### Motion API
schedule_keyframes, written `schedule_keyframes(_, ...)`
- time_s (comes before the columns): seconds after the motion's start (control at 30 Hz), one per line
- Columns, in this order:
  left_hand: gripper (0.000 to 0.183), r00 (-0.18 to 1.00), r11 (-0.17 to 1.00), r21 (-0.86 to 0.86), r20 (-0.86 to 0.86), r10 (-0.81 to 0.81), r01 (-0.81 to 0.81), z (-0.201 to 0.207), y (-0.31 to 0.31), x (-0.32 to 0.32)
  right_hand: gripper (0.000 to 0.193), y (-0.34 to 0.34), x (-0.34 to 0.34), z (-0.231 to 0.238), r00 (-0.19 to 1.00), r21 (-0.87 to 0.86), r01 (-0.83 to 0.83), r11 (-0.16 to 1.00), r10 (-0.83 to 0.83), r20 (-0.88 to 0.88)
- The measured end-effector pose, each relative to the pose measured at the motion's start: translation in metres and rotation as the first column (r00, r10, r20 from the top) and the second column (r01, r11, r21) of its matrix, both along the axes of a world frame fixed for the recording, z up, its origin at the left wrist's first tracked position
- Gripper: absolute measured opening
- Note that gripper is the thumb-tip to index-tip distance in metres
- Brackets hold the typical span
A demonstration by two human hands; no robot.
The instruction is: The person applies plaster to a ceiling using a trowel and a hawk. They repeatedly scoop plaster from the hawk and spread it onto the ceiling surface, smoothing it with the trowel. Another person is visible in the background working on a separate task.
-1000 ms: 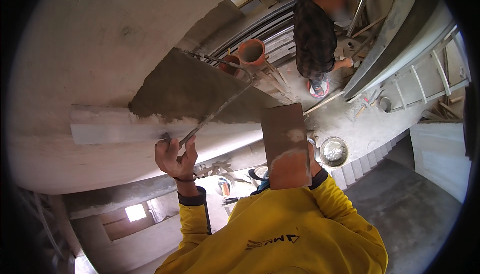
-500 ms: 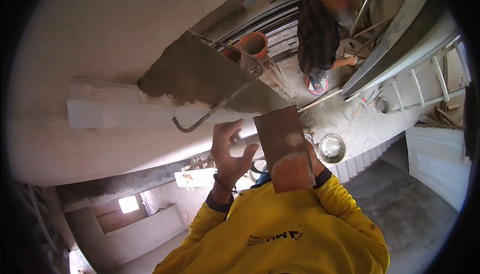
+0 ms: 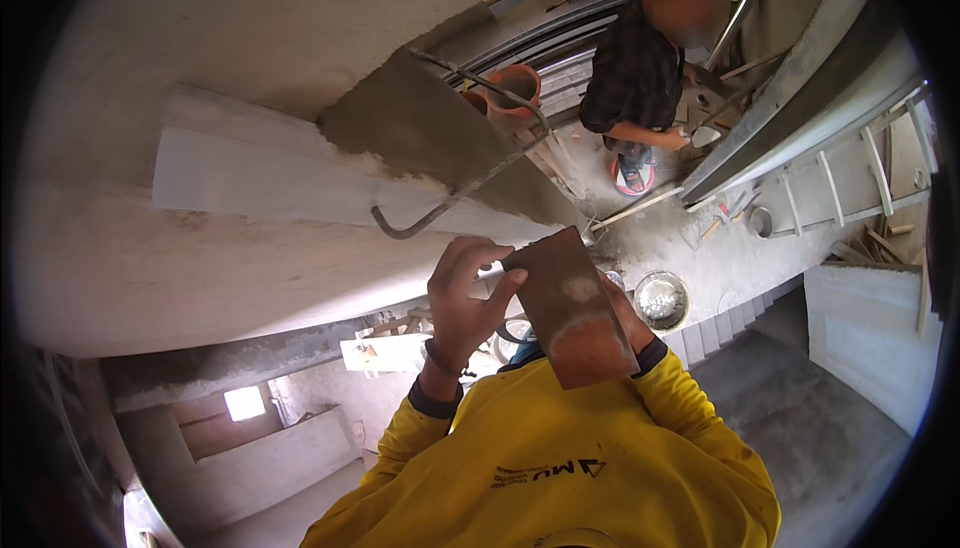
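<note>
My right hand [image 3: 622, 310] is mostly hidden behind a flat rectangular plastering float [image 3: 572, 313], closed on it from the back. The float's reddish-brown face is turned up toward me, its upper part darkened and smeared with grey mortar. My left hand [image 3: 465, 293] is at the float's upper left edge, thumb and forefinger apart with a gap between them. Their tips reach the edge; whether they press on it I cannot tell. Beyond lies a wall with a patch of dark wet plaster [image 3: 385, 113] beside a pale smooth strip [image 3: 250, 173].
A bent metal bar [image 3: 462, 193] crosses before the plaster. Orange buckets [image 3: 517, 86] stand behind it. A co-worker [image 3: 635, 68] in a dark checked shirt holds a trowel [image 3: 706, 135]. A round mortar tub [image 3: 661, 300] sits near steps [image 3: 715, 330]; a ladder [image 3: 832, 188] lies right.
My left hand has moved right, up to the float's edge. The float has tilted slightly. My view has shifted, and the co-worker's arm now reaches out with a trowel showing.
</note>
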State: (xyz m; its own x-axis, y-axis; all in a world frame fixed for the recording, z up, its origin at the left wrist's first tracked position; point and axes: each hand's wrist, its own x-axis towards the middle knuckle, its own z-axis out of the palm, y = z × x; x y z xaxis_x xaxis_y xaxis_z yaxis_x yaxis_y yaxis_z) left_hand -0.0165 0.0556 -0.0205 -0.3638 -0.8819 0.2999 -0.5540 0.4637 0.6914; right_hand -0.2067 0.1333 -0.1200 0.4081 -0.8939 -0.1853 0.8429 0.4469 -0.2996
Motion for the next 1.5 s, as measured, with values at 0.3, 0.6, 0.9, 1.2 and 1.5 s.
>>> schedule_keyframes(0.3, 0.006, 0.999, 0.995, -0.101, 0.053, 0.004, 0.001, -0.004, -0.003, 0.014, 0.042, 0.01, 0.007, -0.025, 0.998, -0.032, 0.023, 0.999, -0.024, -0.058)
schedule_keyframes(0.6, 0.007, 0.933, 0.891, -0.335, 0.078, 0.35, -0.306, -0.002, -0.004, 0.052, 0.035, 0.017, -0.01, -0.026, 0.97, 0.168, 0.133, 0.977, -0.163, 0.179)
schedule_keyframes(0.9, 0.003, 0.747, 0.481, -0.734, -0.054, 0.662, -0.48, 0.04, -0.027, 0.116, 0.034, 0.02, -0.034, -0.067, 0.963, 0.188, 0.265, 0.946, -0.271, 0.007)
schedule_keyframes(1.2, 0.017, 0.712, 0.497, -0.761, 0.066, 0.699, -0.418, 0.036, -0.022, 0.111, 0.034, 0.009, -0.044, -0.065, 0.96, 0.183, 0.26, 0.948, -0.274, 0.057)
schedule_keyframes(1.5, 0.051, 0.945, 0.7, -0.714, 0.219, 0.244, -0.016, 0.041, -0.038, 0.048, 0.049, -0.001, -0.04, -0.043, 0.933, 0.055, 0.333, 0.941, -0.32, -0.167)
